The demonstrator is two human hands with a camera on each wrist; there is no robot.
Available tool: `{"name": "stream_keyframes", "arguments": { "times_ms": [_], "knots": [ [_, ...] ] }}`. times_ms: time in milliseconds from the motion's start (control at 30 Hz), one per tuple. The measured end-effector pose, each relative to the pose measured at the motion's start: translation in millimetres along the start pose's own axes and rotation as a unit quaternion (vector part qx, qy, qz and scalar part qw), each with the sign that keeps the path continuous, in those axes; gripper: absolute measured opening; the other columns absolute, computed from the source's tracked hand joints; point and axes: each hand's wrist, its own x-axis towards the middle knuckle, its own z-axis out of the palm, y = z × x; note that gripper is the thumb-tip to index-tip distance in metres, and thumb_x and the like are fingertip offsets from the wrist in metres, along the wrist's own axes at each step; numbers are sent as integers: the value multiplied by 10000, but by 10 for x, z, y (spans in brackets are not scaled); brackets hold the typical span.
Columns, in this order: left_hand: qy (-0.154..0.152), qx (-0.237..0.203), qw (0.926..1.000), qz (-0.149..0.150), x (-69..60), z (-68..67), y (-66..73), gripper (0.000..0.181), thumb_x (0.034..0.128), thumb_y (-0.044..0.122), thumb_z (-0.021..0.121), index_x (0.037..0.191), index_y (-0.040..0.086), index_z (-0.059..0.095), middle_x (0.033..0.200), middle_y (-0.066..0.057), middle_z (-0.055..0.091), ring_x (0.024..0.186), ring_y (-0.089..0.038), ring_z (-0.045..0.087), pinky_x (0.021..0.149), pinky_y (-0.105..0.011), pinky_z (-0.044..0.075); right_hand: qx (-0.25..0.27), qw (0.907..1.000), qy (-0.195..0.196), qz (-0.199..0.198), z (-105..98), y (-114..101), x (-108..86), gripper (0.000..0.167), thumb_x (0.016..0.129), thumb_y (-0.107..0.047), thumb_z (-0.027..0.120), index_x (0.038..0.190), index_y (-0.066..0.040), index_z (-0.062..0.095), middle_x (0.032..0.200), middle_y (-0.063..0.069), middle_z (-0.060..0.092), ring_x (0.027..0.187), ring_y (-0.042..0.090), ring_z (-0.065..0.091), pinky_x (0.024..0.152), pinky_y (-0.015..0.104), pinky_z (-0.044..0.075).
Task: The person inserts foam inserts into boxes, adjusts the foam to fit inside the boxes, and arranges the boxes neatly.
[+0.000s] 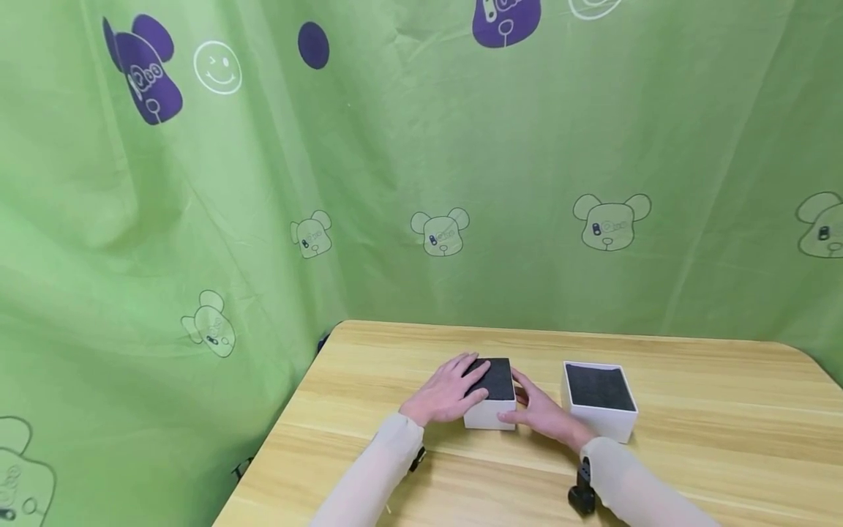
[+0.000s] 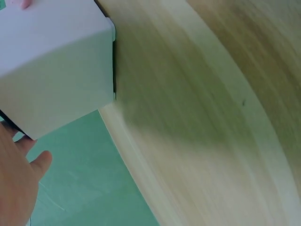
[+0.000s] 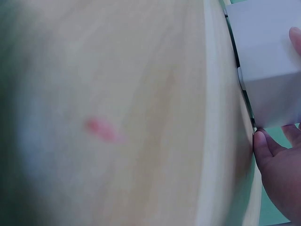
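Both hands are at a white box (image 1: 489, 416) with a dark, foam-like top (image 1: 497, 380), standing on the table. My left hand (image 1: 446, 393) lies over its left side and top edge with fingers extended. At the right side, my right hand (image 1: 544, 416) grips the box, thumb on the front face and fingers along the side. The left wrist view shows the box's white wall (image 2: 61, 80) with the left hand (image 2: 19, 174) beside it. Low on the box, fingers of the right hand (image 3: 287, 179) touch its edge in the right wrist view.
A second white box (image 1: 602, 423) with a dark inside surface stands to the right, near the right forearm. The wooden table (image 1: 724, 424) ends at the back against a green curtain (image 1: 514, 146) with printed bear heads. Each wrist carries a small black device (image 1: 582, 492).
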Motion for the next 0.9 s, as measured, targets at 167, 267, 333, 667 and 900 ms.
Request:
{"name": "stream_keyframes", "arguments": {
  "times_ms": [167, 267, 333, 667, 900],
  "knots": [
    [8, -79, 10000, 0, 21, 5, -7, 593, 1010, 513, 179, 1519, 211, 229, 1551, -95, 205, 1416, -260, 164, 1136, -383, 186, 18, 10000, -14, -29, -15, -17, -1, 1011, 818, -212, 756, 1509, -12, 47, 1525, 271, 104, 1324, 456, 281, 1051, 531, 304],
    [3, -154, 9999, 33, 28, 7, -14, 584, 1015, 501, 187, 1515, 207, 243, 1549, -103, 210, 1417, -261, 163, 1137, -380, 182, 52, 10000, -12, -14, -11, -7, -1, 1015, 817, -205, 756, 1508, -9, 39, 1525, 274, 100, 1323, 460, 278, 1051, 534, 303],
    [-29, -203, 9998, 44, 30, 11, -21, 576, 1017, 495, 191, 1515, 210, 243, 1552, -101, 205, 1420, -256, 152, 1139, -373, 174, 23, 10000, -13, -17, -7, 4, 1, 1016, 818, -208, 755, 1507, -5, 36, 1524, 277, 100, 1322, 461, 280, 1050, 531, 305],
    [-47, -200, 9996, 170, 24, 47, -57, 547, 1027, 455, 174, 1514, 213, 242, 1556, -92, 192, 1422, -251, 139, 1141, -336, 145, 123, 9999, 18, 22, 11, -34, -27, 1015, 808, -190, 764, 1509, -13, 51, 1530, 263, 99, 1329, 454, 272, 1059, 522, 295],
    [99, -114, 9995, 271, 36, 68, -42, 528, 1036, 414, 192, 1504, 185, 276, 1550, -110, 203, 1420, -269, 142, 1144, -339, 139, -101, 9999, 58, 14, -3, -27, -22, 1028, 803, -238, 768, 1510, -14, 55, 1533, 256, 96, 1333, 458, 258, 1073, 524, 264]
  ]
}}
